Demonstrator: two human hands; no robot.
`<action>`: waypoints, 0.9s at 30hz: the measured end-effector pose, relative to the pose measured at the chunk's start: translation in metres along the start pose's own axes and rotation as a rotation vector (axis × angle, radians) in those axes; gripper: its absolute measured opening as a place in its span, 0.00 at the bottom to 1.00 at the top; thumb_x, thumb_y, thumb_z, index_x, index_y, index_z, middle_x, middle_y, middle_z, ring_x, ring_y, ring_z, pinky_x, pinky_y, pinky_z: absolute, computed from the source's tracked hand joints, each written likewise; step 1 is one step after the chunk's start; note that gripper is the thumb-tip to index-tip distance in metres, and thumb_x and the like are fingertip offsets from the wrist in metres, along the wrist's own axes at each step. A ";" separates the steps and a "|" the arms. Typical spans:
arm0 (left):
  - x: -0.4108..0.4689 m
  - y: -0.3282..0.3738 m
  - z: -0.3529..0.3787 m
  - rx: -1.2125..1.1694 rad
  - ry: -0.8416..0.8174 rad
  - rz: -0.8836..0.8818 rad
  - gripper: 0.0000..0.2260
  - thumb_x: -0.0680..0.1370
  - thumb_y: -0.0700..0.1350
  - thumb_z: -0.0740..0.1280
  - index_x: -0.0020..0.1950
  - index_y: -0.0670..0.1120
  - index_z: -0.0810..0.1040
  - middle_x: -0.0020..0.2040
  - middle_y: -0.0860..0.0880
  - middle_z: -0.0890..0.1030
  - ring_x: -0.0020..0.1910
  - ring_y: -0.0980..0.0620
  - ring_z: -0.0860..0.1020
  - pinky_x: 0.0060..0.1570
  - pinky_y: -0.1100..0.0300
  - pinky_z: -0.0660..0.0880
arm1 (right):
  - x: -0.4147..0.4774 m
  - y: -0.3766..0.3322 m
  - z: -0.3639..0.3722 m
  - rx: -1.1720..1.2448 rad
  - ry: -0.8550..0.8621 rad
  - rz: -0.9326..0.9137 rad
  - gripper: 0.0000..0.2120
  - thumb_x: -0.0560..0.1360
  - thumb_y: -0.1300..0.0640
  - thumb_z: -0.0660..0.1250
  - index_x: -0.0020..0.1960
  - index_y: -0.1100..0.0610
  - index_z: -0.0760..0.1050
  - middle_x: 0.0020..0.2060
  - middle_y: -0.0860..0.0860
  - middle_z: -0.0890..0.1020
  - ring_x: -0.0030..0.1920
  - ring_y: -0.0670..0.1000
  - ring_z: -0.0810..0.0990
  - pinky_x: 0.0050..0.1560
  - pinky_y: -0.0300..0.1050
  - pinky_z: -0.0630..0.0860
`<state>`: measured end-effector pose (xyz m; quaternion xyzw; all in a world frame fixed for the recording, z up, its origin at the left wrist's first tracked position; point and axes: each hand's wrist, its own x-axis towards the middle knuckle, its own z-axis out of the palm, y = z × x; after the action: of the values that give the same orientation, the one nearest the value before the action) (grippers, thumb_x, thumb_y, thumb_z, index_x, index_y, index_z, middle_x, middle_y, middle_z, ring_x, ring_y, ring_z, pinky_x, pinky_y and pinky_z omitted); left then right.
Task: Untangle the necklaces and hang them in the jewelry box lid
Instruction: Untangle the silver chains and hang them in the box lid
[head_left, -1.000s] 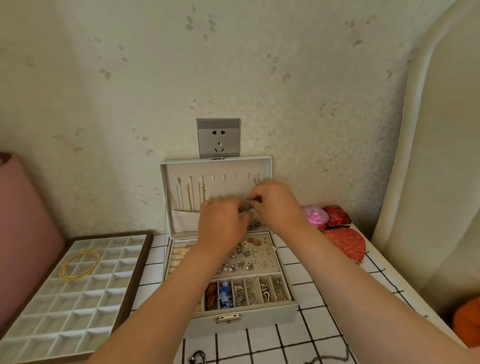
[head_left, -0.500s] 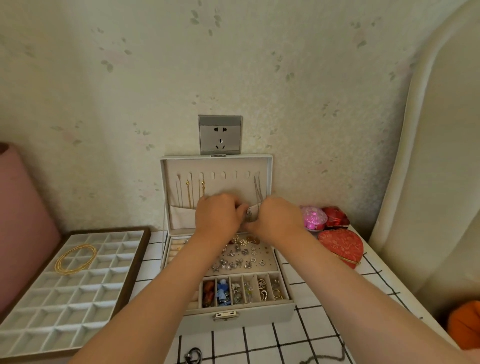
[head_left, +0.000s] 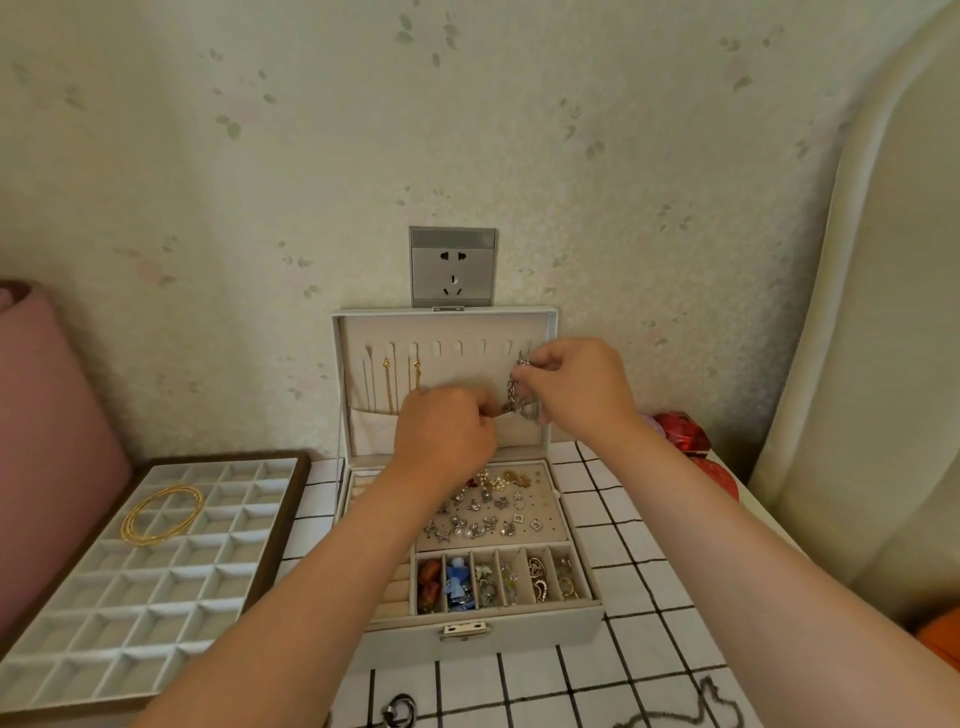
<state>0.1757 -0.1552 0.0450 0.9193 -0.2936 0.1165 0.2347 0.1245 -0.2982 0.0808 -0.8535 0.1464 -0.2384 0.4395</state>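
Note:
The grey jewelry box (head_left: 519, 626) stands open with its lid (head_left: 447, 325) upright against the wall. Two gold necklaces (head_left: 388, 384) hang from hooks at the lid's left. My right hand (head_left: 576, 389) pinches a silver necklace (head_left: 519, 395) by its top end, near the lid's rightmost hook. My left hand (head_left: 444, 436) grips the lower end of the same chain, in front of the lid pocket. A dark chain (head_left: 685, 709) lies on the checked cloth at the front right.
A white divided tray (head_left: 130, 597) with a gold hoop bundle (head_left: 161, 514) lies at the left. Red heart boxes (head_left: 685, 434) stand right of the jewelry box. A dark ring (head_left: 400, 714) lies at the front. A wall socket (head_left: 452, 266) is above the lid, a cream headboard (head_left: 883, 364) at right.
My right hand has lifted the silver necklace's top end up toward the lid's right hooks, and my hands have drawn apart. My left hand stays low on the chain.

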 end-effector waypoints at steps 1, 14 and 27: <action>0.000 0.001 0.001 -0.002 0.006 -0.013 0.14 0.76 0.43 0.61 0.55 0.52 0.84 0.48 0.51 0.85 0.49 0.48 0.81 0.60 0.55 0.68 | -0.001 0.000 0.002 0.065 0.018 -0.003 0.03 0.74 0.60 0.73 0.47 0.55 0.82 0.39 0.50 0.85 0.21 0.42 0.78 0.25 0.35 0.74; 0.001 -0.003 0.009 0.002 0.047 0.071 0.15 0.75 0.45 0.63 0.59 0.53 0.82 0.53 0.53 0.84 0.54 0.51 0.79 0.63 0.55 0.65 | 0.005 0.010 -0.008 -0.693 -0.103 -0.226 0.08 0.72 0.53 0.66 0.38 0.52 0.82 0.33 0.46 0.81 0.37 0.50 0.80 0.37 0.42 0.76; 0.000 -0.005 0.011 0.055 0.011 0.105 0.12 0.75 0.46 0.62 0.54 0.50 0.82 0.51 0.52 0.82 0.52 0.50 0.77 0.60 0.55 0.65 | 0.006 0.028 0.005 -1.022 -0.025 -0.324 0.07 0.75 0.57 0.64 0.45 0.53 0.82 0.39 0.50 0.82 0.41 0.54 0.81 0.32 0.41 0.63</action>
<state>0.1795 -0.1576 0.0335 0.9081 -0.3368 0.1419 0.2045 0.1309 -0.3131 0.0573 -0.9731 0.1050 -0.1916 -0.0727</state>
